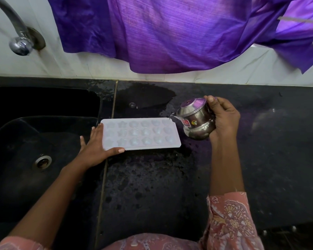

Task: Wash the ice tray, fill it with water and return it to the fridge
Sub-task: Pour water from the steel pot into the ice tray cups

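Observation:
A white ice tray with star and round moulds lies flat on the black wet counter, just right of the sink. My left hand rests against the tray's left end, fingers straight and thumb along its near edge. My right hand grips a small steel pot, tilted with its mouth toward the tray's far right corner. A thin trickle runs from the pot's rim to the tray.
A black sink with a steel drain lies at the left. A chrome tap juts from the white tiled wall. A purple cloth hangs above the counter. A puddle sits behind the tray.

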Motion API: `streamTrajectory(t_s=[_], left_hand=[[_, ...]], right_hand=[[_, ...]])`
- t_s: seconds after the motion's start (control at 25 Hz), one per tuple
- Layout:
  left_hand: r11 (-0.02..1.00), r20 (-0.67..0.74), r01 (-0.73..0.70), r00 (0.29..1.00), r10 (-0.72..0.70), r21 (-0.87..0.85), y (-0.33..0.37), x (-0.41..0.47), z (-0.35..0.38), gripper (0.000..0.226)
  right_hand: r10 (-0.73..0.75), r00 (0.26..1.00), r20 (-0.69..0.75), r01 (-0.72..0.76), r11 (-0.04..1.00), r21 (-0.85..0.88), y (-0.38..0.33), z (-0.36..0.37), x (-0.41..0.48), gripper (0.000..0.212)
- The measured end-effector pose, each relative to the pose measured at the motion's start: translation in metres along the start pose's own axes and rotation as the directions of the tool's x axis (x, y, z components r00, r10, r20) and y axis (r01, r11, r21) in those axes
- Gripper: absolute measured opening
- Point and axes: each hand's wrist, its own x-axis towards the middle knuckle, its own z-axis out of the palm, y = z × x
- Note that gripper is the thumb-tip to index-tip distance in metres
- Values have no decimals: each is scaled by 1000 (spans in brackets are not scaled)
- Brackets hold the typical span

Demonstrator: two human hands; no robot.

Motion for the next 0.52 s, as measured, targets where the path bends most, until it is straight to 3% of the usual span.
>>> streamTrajectory(t_s=[0.28,0.52], left_hand=[[999,-12,12,1000,-12,31,5,-2,-1,125],[1000,-3,7,1000,-7,16,3,-2,0,129]], right_hand=[[41,999,16,-41,998,46,-1,5,-5,20],[61,997,44,-62,998,14,6,13,-6,22]])
